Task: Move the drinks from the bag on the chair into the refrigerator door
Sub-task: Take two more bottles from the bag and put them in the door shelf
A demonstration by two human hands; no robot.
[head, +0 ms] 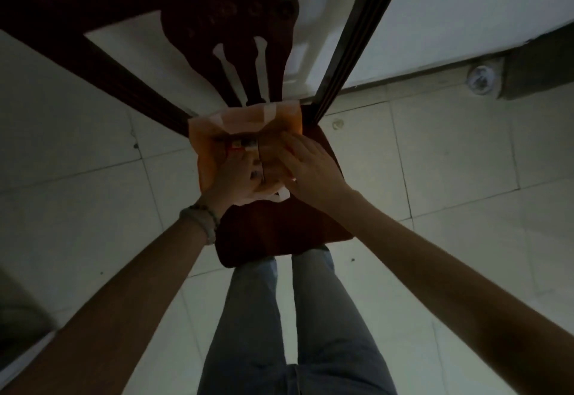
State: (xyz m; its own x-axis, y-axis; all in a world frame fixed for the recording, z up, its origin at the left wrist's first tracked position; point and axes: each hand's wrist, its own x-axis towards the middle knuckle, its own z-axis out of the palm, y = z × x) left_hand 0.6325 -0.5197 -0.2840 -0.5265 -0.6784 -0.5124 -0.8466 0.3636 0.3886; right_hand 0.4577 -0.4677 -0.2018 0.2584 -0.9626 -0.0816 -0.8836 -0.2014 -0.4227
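Dimly, one orange paper bag (203,149) on one dark wooden chair (279,233) shows one red-labelled drink (239,143). The right hand (307,167) lays straight, closed fingers (290,146) on the bag. The left hand (236,177) reaches inside, and I cannot tell its grip.

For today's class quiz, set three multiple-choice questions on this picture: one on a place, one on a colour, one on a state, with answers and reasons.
1. Where is the bag? A on the chair seat; B on the floor; C on a table.
2. What colour is the bag? A blue; B orange; C black.
3. What state is the bag in? A tied shut; B folded flat; C open at the top.
Answers: 1 A, it rests on the chair seat. 2 B, its paper is orange. 3 C, its mouth gapes with the left hand in it.
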